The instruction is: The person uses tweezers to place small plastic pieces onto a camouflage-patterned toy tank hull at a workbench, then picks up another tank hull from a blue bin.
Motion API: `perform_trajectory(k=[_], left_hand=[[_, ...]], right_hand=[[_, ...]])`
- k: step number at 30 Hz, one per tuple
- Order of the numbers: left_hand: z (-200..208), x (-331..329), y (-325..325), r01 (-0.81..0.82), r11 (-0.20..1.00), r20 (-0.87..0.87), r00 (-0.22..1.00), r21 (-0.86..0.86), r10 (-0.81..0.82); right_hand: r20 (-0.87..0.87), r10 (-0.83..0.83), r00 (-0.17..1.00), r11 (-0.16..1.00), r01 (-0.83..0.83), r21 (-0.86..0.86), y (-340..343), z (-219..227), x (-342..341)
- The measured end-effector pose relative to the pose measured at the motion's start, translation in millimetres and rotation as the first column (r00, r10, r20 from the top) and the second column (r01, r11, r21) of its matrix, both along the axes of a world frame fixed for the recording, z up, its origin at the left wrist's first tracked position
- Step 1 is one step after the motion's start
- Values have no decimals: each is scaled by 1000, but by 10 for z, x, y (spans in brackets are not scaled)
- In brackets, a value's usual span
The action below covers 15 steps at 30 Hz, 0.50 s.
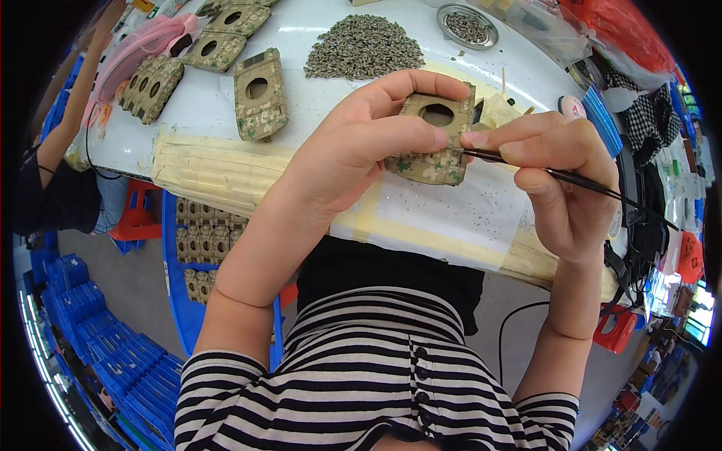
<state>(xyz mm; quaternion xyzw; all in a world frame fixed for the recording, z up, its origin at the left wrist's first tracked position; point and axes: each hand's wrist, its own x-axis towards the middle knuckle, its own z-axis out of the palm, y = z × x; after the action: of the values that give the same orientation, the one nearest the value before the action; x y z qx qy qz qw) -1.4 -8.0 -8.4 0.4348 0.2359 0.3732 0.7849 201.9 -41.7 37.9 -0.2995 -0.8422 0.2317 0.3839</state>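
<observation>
Far on the left, another person's arm point(71, 105) reaches along the white table point(316, 98). Near it sits a pink basket point(139, 49). Next come camouflage panels with round holes point(259, 94) lying flat on the table. I count about six of them, but some overlap, so I cannot be sure. Below the table edge, a blue crate point(174, 225) holds more small camouflage pieces, too many to count.

In the middle, the left hand point(353, 150) holds one camouflage panel point(436, 139) up above the table. The thumb is on its front and the fingers curl round its top edge. The grip is tight on the panel.

Far behind is one big pile of tiny grey-green bits point(365, 45), and one round metal dish point(468, 25) with more bits in it.

On the right, the right hand point(560, 173) pinches one thin dark tool point(579, 180) between thumb and fingers. Its tip touches the panel's right edge.

The tip looks sharp. If it slips off the edge, it could poke the left thumb, which is very close. If the left hand loosens, the panel could tip and drop onto the white sheet point(451, 214) below.
</observation>
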Motion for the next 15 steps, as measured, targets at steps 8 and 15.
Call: perform_trajectory(k=[8, 15], left_hand=[[-8, 4, 7, 2, 1000, 0, 1000, 21, -2], [-11, -5, 10, 7, 1000, -7, 1000, 26, -6]], right_hand=[[12, -5, 1000, 1000, 5, 18, 1, -5, 0], [28, -11, 1000, 1000, 10, 29, -6, 0, -2]])
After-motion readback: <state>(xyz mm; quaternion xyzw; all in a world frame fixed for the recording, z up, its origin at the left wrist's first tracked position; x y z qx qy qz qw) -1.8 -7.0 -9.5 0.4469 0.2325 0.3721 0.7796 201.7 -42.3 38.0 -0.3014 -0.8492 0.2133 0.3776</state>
